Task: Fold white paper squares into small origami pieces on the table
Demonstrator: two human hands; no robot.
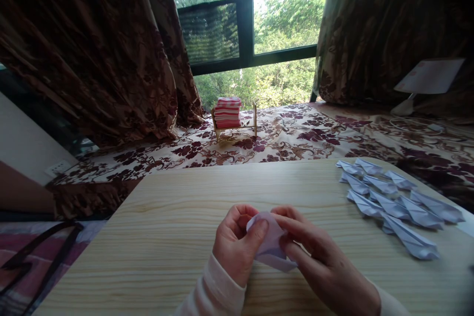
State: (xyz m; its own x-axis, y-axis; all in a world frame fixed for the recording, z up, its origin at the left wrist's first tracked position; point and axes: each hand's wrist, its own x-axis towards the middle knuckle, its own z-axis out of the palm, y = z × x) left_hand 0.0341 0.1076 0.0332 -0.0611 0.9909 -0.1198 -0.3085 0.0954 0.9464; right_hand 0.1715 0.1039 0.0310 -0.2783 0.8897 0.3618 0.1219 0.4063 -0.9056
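Note:
A small partly folded piece of white paper (273,243) is between my two hands, above the front middle of the wooden table (177,217). My left hand (239,242) is closed on its left side, the thumb pressed flat across the upper part. From the right, my right hand (318,252) pinches the paper's edge between thumb and fingers. A loose flap hangs at the paper's lower edge. To the right lie several folded white paper pieces (409,237), pointed and creased, set out in rough rows.
Behind the table, a ledge with flowered cloth (292,133) carries a small wooden rack (255,121) with folded pink-striped cloths (227,112). A white lamp (429,76) stands at the right. Dark straps (48,256) lie at the lower left. Patterned curtains (111,49) flank the window.

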